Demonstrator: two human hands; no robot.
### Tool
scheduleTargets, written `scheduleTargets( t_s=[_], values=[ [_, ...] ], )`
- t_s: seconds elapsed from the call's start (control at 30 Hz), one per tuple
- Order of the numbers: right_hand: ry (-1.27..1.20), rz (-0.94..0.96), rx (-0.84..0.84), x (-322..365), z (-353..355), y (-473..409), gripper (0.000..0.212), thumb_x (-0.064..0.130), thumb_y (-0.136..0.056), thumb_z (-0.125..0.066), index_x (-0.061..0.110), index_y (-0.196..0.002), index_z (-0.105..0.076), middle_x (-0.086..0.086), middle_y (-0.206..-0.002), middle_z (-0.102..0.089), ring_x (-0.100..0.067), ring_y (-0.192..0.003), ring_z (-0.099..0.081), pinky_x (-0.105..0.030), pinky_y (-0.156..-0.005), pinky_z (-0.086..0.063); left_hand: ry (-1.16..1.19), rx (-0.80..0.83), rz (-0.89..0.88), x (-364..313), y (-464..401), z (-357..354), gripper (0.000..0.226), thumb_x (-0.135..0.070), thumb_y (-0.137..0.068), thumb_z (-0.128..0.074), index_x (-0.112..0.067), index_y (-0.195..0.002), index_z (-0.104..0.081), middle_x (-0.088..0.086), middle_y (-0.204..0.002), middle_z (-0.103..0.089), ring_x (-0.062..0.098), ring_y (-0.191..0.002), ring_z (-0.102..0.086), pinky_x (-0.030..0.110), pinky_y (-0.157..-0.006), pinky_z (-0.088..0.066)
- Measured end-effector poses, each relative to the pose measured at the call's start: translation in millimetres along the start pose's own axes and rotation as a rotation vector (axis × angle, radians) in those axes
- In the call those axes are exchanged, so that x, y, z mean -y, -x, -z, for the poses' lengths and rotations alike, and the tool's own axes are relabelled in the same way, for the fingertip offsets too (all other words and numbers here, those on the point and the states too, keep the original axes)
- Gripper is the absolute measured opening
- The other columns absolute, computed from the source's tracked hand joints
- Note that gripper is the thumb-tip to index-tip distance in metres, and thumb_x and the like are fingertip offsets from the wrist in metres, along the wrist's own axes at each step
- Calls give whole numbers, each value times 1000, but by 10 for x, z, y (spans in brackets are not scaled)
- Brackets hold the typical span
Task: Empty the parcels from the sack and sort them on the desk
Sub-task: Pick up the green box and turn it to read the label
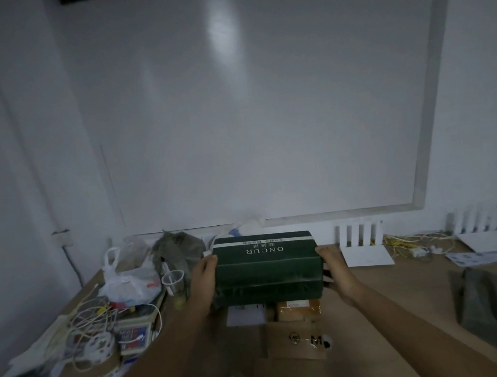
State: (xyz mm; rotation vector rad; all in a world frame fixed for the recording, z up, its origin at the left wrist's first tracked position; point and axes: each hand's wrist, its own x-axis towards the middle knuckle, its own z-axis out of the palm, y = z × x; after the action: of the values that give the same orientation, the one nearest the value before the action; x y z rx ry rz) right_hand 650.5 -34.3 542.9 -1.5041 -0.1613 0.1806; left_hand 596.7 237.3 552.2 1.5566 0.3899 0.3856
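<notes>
A dark green box parcel (266, 267) with white lettering and a white band sits mid-desk, held between both hands. My left hand (203, 280) grips its left end, fingers wrapped over the top edge. My right hand (337, 269) grips its right end. Under and in front of the green box lie a white parcel (245, 314), an orange-brown parcel (298, 307) and a flat brown cardboard parcel (296, 338) with black marks. A grey-green sack (496, 309) lies crumpled on the desk at the right.
The wooden desk (389, 290) runs along a white wall. Its left side is cluttered with plastic bags (128, 282), cables, a scale (132, 331), tape rolls and a clear cup (173, 280). White routers (363, 245) and yellow cables stand at the back right, papers beyond.
</notes>
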Motion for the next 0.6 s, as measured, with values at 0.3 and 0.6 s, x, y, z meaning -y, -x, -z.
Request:
scheduleTargets(
  t_s=[0.3,0.6],
  values=[
    [-163,-107,117,-66,168,-80,50,59,-93,-37,34,-135,-43,-10,-131,-51,-33,-123,-48,-50,-91,-48,67,88,-78,-8,-112,92,35,-17,-98,-47,-10,-132,-52,14,-132,-54,27,-117,-54,50,-103,-43],
    [-314,-125,73,-14,115,-151,42,42,-85,-59,15,-117,-62,-18,-119,-65,-33,-114,-58,-37,-95,-46,249,76,-54,129,-308,130,41,-6,-99,-39,-3,-139,-41,19,-138,-48,35,-122,-50,39,-92,-50]
  ],
)
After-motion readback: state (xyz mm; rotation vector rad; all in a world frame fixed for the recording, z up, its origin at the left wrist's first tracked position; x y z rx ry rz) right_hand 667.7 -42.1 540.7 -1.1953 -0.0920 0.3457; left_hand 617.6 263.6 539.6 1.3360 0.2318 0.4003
